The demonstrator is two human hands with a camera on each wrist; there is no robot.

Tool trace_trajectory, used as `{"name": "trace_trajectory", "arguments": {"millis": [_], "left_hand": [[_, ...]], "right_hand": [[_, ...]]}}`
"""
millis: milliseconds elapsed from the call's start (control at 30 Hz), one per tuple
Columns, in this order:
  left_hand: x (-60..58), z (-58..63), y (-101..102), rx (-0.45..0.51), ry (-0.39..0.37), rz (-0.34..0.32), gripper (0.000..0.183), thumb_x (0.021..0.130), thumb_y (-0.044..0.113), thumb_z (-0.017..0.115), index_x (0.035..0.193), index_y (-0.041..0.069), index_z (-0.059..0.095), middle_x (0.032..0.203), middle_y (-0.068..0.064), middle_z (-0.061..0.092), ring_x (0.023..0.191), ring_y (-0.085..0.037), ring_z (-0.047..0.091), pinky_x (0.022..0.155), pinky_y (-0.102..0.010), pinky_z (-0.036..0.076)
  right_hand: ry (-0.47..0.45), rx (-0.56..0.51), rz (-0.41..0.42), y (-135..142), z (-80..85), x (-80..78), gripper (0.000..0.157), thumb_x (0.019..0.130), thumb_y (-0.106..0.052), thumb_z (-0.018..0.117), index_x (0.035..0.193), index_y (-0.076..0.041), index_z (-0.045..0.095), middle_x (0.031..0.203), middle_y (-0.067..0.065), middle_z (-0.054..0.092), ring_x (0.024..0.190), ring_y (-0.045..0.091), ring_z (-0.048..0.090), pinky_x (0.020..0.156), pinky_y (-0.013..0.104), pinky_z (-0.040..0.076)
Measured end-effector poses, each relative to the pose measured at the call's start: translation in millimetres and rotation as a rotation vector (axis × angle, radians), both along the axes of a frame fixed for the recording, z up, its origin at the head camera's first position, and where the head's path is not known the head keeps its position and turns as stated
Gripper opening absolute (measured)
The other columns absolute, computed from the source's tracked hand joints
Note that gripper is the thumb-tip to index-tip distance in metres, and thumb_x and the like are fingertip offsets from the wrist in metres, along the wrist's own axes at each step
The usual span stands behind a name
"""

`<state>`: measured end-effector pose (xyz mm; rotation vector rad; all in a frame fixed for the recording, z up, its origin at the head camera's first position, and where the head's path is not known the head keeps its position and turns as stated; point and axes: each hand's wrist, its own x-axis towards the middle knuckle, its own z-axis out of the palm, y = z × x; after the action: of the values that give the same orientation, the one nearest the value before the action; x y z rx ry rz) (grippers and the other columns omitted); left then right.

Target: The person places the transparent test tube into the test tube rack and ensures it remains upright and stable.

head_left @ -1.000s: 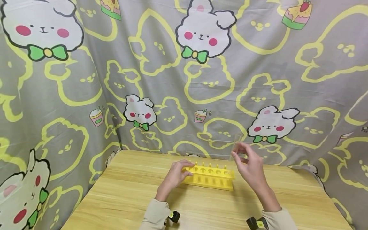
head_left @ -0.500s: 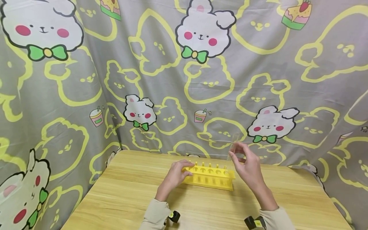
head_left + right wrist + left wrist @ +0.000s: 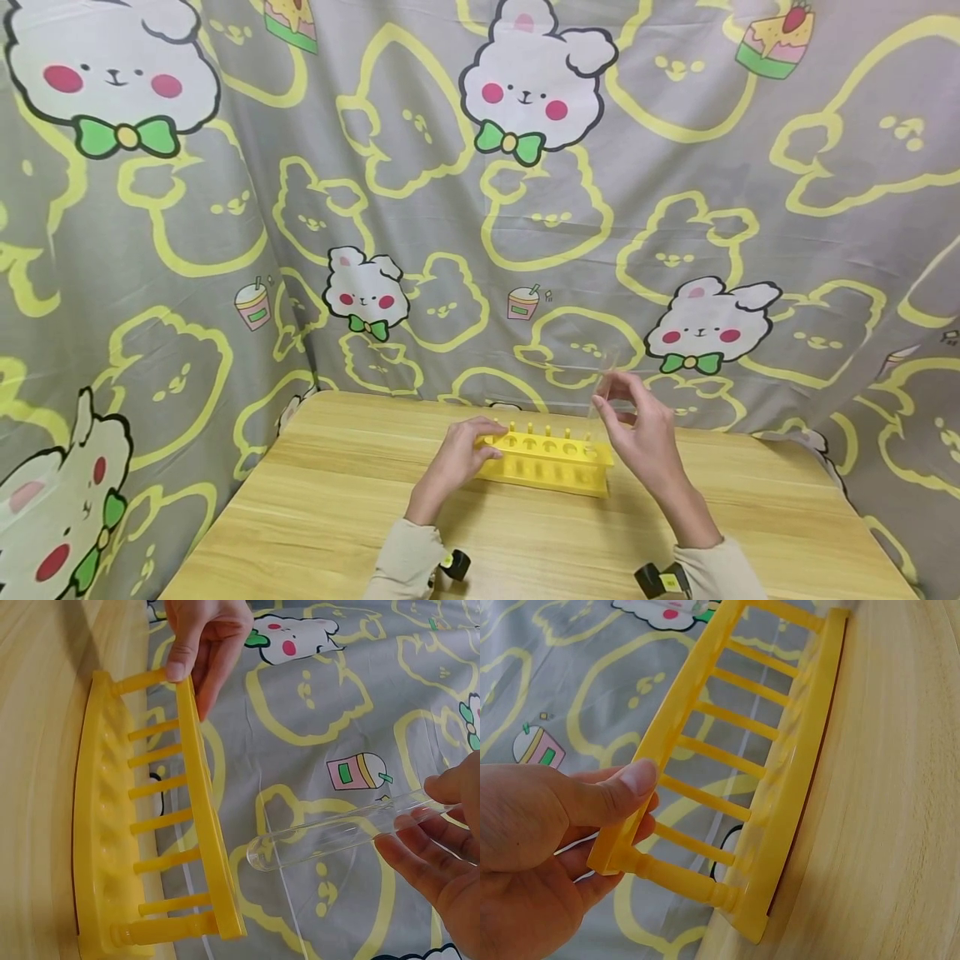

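Observation:
A yellow test tube rack stands on the wooden table, with a row of round holes and short pegs along its top. My left hand grips the left end of its top plate, thumb on the near side and fingers behind. My right hand pinches a clear, empty-looking test tube between thumb and fingers. The tube's rounded bottom points down towards the holes at the rack's right end, and in the right wrist view it is apart from the top plate. No tubes show in the rack.
The wooden table reaches back to a grey curtain printed with cartoon rabbits, which also hangs on both sides. Each wrist carries a small black camera, such as the left one near the table's front.
My right hand has moved a little to the left with the test tube, bringing it over the rack's right end. The left hand and the rack have stayed put.

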<state>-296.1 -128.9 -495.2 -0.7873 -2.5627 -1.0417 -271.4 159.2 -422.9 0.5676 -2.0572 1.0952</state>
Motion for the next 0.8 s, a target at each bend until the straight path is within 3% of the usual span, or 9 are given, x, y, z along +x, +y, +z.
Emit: {"name": "trace_trajectory", "arguments": {"millis": [433,800], "left_hand": [[0.2,2.2,0.6,-0.002,-0.010,0.003,0.035,0.085,0.005,0.082,0.119,0.002,0.075,0.121,-0.012,0.072,0.115,-0.030,0.067,0.100,-0.040,0.056],[0.8,1.5,0.1,-0.005,-0.011,0.004,0.035,0.085,0.005,0.082,0.119,0.002,0.075,0.121,-0.011,0.072,0.115,-0.029,0.067,0.099,-0.038,0.057]], "right_hand": [[0.006,0.000,0.014,-5.4,0.6,-0.4,0.036,0.089,0.003,0.078,0.121,-0.007,0.065,0.097,-0.003,0.068,0.090,0.019,0.071,0.069,0.015,0.059],[-0.015,0.002,0.018,-9.5,-0.5,-3.0,0.035,0.090,0.002,0.077,0.122,0.000,0.064,0.097,-0.003,0.068,0.091,0.020,0.071,0.071,0.013,0.058]]}}
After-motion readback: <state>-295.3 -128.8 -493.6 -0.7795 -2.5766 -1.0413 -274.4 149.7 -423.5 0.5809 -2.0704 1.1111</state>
